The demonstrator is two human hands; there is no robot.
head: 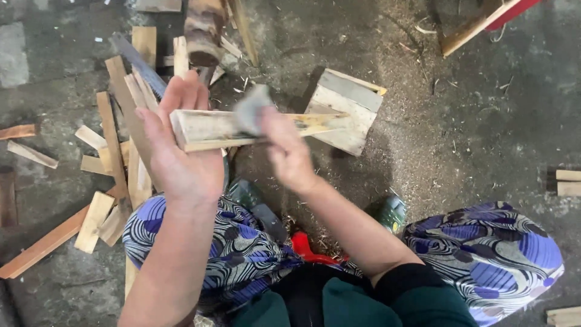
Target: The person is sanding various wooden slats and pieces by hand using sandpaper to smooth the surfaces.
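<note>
Concrete floor [484, 121] littered with wood offcuts [115, 157]. Wooden slat [212, 128] gripped at end by left hand [181, 151], steadied for rubbing; grey sanding pad [251, 109] clenched in right hand [287, 151].

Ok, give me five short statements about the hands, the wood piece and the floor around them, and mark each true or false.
1. The left hand grips one end of a pale wooden piece. True.
2. The right hand is empty. False: it presses a blurred grey object against the wood.
3. Wooden offcuts lie scattered on the floor at the left. True.
4. The wooden piece rests flat on the floor. False: it is held up in the hands.
5. The floor is clean tile. False: it is dark and strewn with sawdust.
</note>
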